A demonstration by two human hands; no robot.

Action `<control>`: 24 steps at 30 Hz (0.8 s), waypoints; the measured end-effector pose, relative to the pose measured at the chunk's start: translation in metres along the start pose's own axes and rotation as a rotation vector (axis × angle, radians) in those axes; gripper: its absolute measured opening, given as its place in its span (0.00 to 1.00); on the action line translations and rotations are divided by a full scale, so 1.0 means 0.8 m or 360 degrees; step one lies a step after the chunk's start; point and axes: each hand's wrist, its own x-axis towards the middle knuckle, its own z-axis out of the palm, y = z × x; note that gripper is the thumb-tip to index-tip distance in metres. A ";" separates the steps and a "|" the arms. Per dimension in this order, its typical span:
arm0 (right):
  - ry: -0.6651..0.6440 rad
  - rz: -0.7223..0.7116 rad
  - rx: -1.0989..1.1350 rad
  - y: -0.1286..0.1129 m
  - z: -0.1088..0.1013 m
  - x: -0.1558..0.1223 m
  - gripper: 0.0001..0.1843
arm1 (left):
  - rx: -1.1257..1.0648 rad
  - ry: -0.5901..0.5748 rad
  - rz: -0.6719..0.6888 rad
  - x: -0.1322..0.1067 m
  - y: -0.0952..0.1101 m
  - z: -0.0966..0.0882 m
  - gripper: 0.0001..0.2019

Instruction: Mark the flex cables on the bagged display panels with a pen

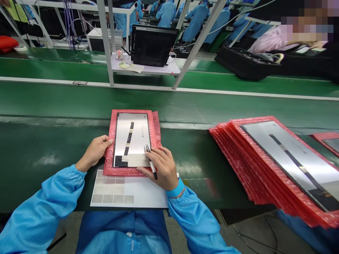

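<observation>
Two hands on the job. Left hand [93, 153] is open, fingers flat, resting on the left edge of the red bubble wrap [108, 158], no real grip. Right hand [160, 167] is closed around a slim black-and-white pointed tool [152, 168], tweezers or pen, can't tell which. Its tip sits just over the near right part of the display panel [131, 135].

Panel lies flat on the wrap, silver side up, long axis running near to far, near the near edge of the green counter [53, 141]. It has a dark-and-tan strip [128, 139] down the middle, plus a black patch and beige film at the near end.

White sheet with grey swatches [113, 192] sits just nearer, partly under the wrap and right hand. Blue wristband [176, 188] on right wrist.

Right side: stack of wrapped panels [275, 165], fanned, top one silver. Far side: black monitor [152, 46] on a white shelf [145, 70], people in blue smocks [166, 14] beyond.
</observation>
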 end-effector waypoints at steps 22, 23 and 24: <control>0.0277 0.0179 0.0146 0.008 -0.011 0.000 0.15 | 0.0077 0.0134 0.0098 -0.046 0.056 -0.089 0.35; 0.0307 0.0206 0.0151 0.009 -0.010 0.000 0.14 | 0.0108 0.0194 0.0067 -0.054 0.059 -0.116 0.36; 0.0332 0.0229 0.0155 0.010 -0.010 -0.001 0.14 | 0.0137 0.0259 0.0038 -0.062 0.061 -0.143 0.38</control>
